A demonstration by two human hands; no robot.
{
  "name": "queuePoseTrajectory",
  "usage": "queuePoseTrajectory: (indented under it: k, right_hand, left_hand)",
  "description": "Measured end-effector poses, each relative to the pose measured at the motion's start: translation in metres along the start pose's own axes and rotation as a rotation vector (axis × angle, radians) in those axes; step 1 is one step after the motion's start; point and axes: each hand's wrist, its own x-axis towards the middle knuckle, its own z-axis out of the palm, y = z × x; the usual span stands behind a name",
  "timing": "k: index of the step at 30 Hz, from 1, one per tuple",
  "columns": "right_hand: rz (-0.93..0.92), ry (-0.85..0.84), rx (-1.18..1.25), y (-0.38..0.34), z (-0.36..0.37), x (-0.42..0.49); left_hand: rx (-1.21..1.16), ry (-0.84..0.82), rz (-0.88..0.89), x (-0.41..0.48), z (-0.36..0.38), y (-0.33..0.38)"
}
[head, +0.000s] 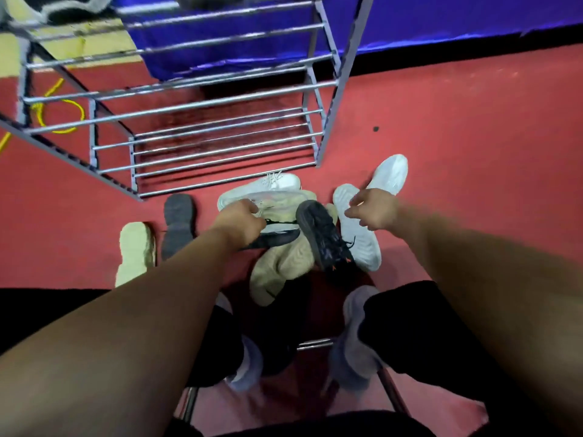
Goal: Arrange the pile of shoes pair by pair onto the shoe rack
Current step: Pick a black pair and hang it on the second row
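A pile of shoes lies on the red floor in front of the metal shoe rack (176, 108). My left hand (239, 222) is closed on a black shoe (274, 238) at the pile's left side, over a pale grey-green sneaker (277, 200). A dark sneaker (325, 238) with orange marks lies tilted sole-up across a tan shoe (277, 269). My right hand (372, 209) hovers with fingers apart just above a white shoe (359, 238); a second white shoe (389, 173) lies behind it.
A cream shoe sole (135, 250) and a dark grey shoe (178, 225) lie sole-up at the left. A yellow cable (60, 115) loops behind the rack. My feet in grey shoes (356, 335) rest on a chair frame. Blue padding (441, 17) lines the far wall.
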Motion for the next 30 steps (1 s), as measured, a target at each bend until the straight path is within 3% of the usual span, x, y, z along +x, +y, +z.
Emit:
queuePoseTrajectory:
  k: [9, 15, 20, 25, 30]
  right_hand:
    - [0.160, -0.104, 0.117, 0.036, 0.082, 0.049]
    - [0.059, -0.239, 0.207, 0.062, 0.111, 0.072]
    - [0.081, -0.222, 0.186, 0.058, 0.119, 0.074]
    - [0.141, -0.136, 0.376, 0.061, 0.125, 0.075]
    - [0.136, -0.148, 0.671, 0.061, 0.120, 0.068]
  left_hand:
    - [-0.224, -0.016, -0.147, 0.010, 0.078, -0.038]
    - [-0.122, -0.096, -0.188, 0.017, 0.096, -0.072]
    - [-0.135, -0.133, -0.268, 0.024, 0.102, -0.074]
    - [-0.181, -0.117, -0.343, 0.028, 0.108, -0.082]
    - [-0.616, -0.053, -0.308, 0.029, 0.109, -0.075]
